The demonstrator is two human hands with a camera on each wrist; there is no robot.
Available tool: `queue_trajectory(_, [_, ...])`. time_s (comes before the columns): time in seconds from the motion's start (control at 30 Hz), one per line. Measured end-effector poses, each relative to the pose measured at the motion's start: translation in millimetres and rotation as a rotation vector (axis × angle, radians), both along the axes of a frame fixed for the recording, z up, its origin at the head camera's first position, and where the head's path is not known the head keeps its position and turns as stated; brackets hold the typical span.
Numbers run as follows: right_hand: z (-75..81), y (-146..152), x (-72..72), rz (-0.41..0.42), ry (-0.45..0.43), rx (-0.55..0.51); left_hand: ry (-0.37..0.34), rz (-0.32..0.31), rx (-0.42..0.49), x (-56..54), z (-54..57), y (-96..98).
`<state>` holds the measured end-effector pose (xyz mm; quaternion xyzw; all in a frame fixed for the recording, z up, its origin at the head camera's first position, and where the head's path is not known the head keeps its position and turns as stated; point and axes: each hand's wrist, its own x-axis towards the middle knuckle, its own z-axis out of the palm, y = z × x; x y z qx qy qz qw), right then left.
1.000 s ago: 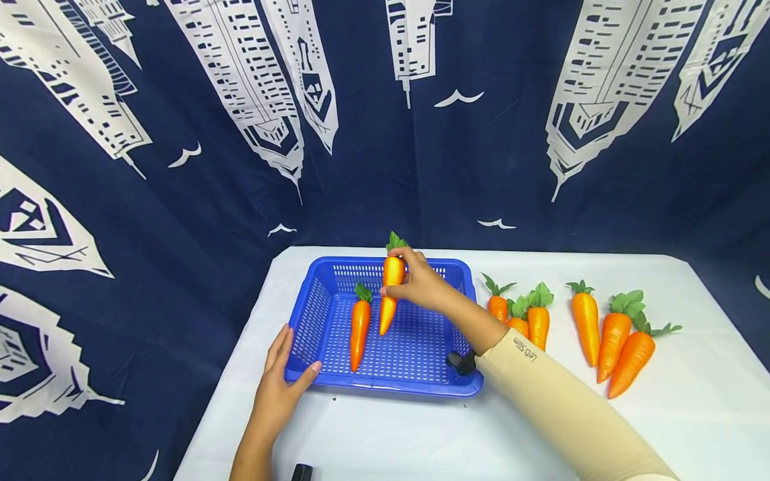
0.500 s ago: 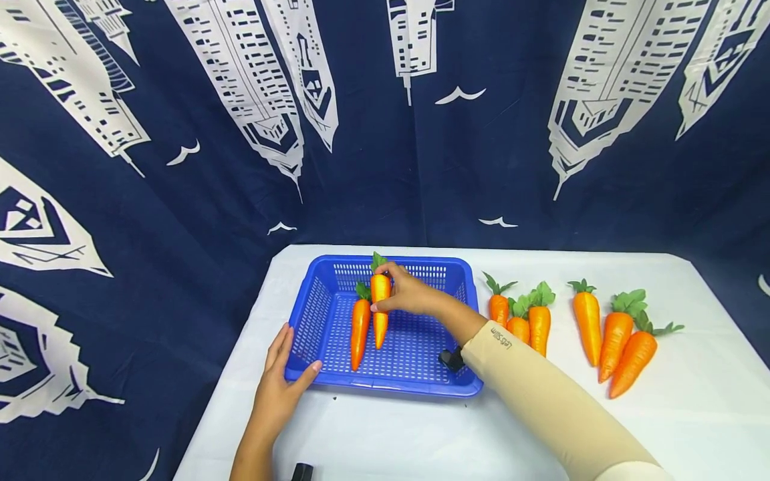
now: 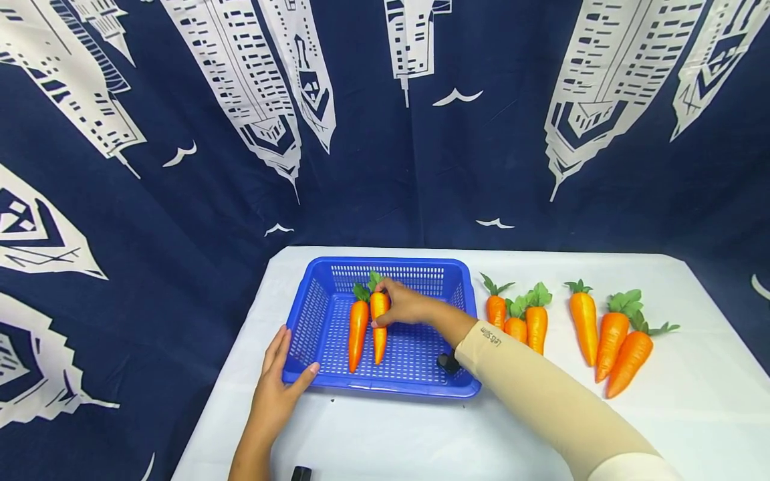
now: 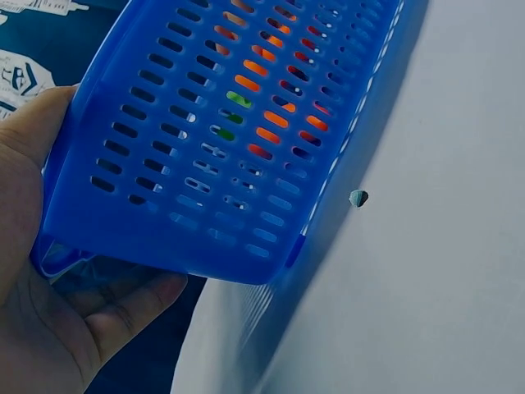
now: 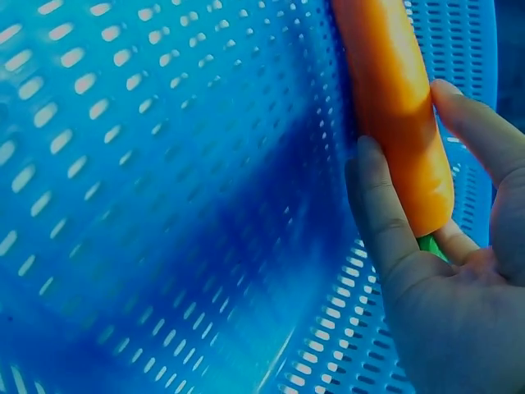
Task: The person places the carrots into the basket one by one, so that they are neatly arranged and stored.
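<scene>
My right hand (image 3: 404, 304) reaches into a blue plastic basket (image 3: 391, 385) and holds a carrot (image 3: 379, 334) near its leafy top, thumb on one side and fingers on the other. In the right wrist view the orange carrot (image 5: 394, 98) lies between thumb and fingers, its green leaves mostly hidden by the hand. Just left of it another carrot (image 3: 358, 334) lies in the basket, leaves toward the back. My left hand (image 3: 277, 377) holds the basket's near left corner, thumb at the front rim. Close up, that hand (image 4: 41, 320) spans the corner of the perforated wall (image 4: 164, 238).
Right of the basket, several carrots lie in a cluster, one of them a leafy-topped carrot (image 3: 537, 327). Farther right are three more, including a thick carrot (image 3: 628, 361). The white table (image 3: 421, 441) meets a dark blue printed cloth (image 3: 373, 220) behind.
My right hand has moved left and down with the carrot, bringing it from the basket's back rim to beside the other carrot. The left hand stays on the corner.
</scene>
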<state>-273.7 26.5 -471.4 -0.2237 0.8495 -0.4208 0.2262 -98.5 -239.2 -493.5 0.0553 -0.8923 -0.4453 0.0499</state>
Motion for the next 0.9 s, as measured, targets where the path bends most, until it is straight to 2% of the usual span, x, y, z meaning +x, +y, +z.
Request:
queue_trajectory(0.33, [-7.3,-3.7,1.0,0.049,0.097,0.034,-0.002,0.0,-0.01,0.1,0.0,-0.5])
queue_trajectory(0.53, [-8.9,-5.3,2.2,0.053,0.125,0.123,0.011,-0.005,-0.008,-1.1,-1.7,-1.3])
queue_trajectory(0.9, [-10.4,-2.2,-0.2,0.035,0.079,0.105,0.006,0.007,-0.002,-0.7,-2.8,-2.0])
